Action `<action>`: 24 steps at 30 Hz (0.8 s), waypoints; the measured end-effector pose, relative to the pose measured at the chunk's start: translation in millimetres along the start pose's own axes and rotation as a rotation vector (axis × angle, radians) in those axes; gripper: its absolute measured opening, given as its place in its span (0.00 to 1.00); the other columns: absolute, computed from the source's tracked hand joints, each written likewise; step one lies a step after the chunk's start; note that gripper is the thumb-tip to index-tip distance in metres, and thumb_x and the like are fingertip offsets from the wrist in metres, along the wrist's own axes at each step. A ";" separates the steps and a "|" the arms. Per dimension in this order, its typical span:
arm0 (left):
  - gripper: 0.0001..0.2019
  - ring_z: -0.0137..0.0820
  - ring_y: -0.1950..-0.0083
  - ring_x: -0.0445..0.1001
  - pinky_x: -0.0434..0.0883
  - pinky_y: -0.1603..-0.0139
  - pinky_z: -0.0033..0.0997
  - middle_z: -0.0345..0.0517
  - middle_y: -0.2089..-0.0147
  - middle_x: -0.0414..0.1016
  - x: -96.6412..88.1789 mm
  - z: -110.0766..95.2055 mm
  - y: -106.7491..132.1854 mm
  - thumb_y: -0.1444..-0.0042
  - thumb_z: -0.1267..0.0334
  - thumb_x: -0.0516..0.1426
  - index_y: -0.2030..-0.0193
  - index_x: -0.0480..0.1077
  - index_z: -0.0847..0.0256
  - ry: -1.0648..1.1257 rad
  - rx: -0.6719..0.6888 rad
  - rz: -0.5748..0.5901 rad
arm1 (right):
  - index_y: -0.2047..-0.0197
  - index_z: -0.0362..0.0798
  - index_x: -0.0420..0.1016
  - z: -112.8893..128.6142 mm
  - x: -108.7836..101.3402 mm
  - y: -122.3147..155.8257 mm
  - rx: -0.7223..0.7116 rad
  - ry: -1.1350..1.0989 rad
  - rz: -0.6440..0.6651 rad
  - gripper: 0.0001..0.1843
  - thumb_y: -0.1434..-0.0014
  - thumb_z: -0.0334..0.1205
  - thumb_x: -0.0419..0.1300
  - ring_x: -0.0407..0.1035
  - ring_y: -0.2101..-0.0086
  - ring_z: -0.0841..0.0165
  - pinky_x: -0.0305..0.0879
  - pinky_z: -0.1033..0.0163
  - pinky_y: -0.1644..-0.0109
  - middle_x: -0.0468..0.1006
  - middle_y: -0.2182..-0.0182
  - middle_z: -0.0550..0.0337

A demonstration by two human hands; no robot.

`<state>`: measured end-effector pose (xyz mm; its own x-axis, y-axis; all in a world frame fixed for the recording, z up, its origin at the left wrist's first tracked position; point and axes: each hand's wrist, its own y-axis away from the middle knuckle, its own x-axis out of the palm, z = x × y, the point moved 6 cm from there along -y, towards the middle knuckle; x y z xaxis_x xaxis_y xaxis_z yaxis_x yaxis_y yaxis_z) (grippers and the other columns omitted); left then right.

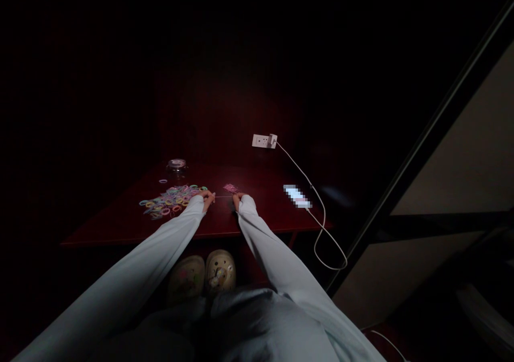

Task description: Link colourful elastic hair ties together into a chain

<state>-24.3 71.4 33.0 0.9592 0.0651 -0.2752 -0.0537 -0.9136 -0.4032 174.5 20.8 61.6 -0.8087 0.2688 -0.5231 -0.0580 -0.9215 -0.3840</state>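
Left hand point(206, 196) and right hand point(237, 197) are drawn close together, thumbs and fingertips pinching a thin pale strand point(224, 196) pulled straight between them. The strand lies just to the right of a loose pile of coloured rings point(171, 200); the light is dim and the line very fine, so it may be thread or stretched elastic. The left hand sits at the pile's right end, partly in front of it, while the right hand is farther out on that same side. Pale sleeves point(172, 244) reach down to both wrists.

Right of the pile and just behind the strand rests a small pink bundle point(229, 187), its details too small to read. Behind the pile, one lilac ring point(163, 181) lies apart, and beyond it stands a clear container point(176, 165). Well to the pile's right, a lit, blurred-out phone point(297, 196) lies on the dark red tabletop point(261, 215). A white cable point(317, 193) loops from it past the front edge and up to a charger point(272, 140) in the wall socket point(260, 141), behind and to the right of the pile. Below the pile, toward the wearer, are two decorated clogs point(220, 272).
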 end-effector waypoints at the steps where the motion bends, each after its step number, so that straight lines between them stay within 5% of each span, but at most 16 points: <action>1: 0.21 0.33 0.74 0.68 0.64 0.70 0.32 0.40 0.79 0.69 -0.4 -0.3 0.5 0.46 0.41 0.59 0.79 0.64 0.53 -0.006 -0.006 -0.019 | 0.76 0.52 0.70 -0.4 -3.5 0.7 0.048 0.027 -0.031 0.19 0.32 0.40 0.57 0.64 0.72 0.66 0.62 0.63 0.63 0.65 0.80 0.66; 6: 0.20 0.33 0.76 0.65 0.62 0.71 0.33 0.39 0.80 0.65 -2.1 -0.1 2.2 0.45 0.42 0.56 0.78 0.61 0.52 -0.036 -0.031 -0.086 | 0.78 0.53 0.66 3.4 -16.7 3.8 0.235 0.068 -0.159 0.19 0.34 0.39 0.59 0.64 0.72 0.67 0.61 0.64 0.63 0.64 0.80 0.66; 12: 0.19 0.32 0.75 0.64 0.62 0.70 0.32 0.39 0.79 0.64 -2.3 -8.2 4.0 0.43 0.45 0.56 0.78 0.62 0.53 -0.077 0.011 -0.051 | 0.78 0.52 0.63 8.2 -20.8 5.6 0.260 -0.032 -0.220 0.21 0.32 0.35 0.56 0.64 0.72 0.69 0.59 0.65 0.65 0.64 0.80 0.67; 18: 0.19 0.30 0.72 0.63 0.65 0.66 0.30 0.37 0.76 0.64 7.7 -21.4 11.0 0.45 0.47 0.62 0.79 0.68 0.55 -0.114 0.117 0.107 | 0.71 0.49 0.78 17.5 7.3 8.6 -0.023 -0.104 0.266 0.15 0.31 0.39 0.63 0.67 0.73 0.71 0.60 0.67 0.65 0.74 0.77 0.67; 24: 0.25 0.31 0.72 0.63 0.64 0.66 0.30 0.38 0.77 0.65 12.8 -29.4 21.6 0.43 0.36 0.56 0.77 0.69 0.55 -0.146 0.172 0.139 | 0.74 0.48 0.77 7.4 19.5 3.6 0.051 -0.174 0.308 0.22 0.26 0.38 0.57 0.68 0.73 0.73 0.60 0.70 0.65 0.74 0.78 0.65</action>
<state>-5.0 40.7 46.5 0.8897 0.0125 -0.4563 -0.2404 -0.8369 -0.4917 154.2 20.6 55.6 -0.8799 -0.0718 -0.4697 0.1790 -0.9658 -0.1876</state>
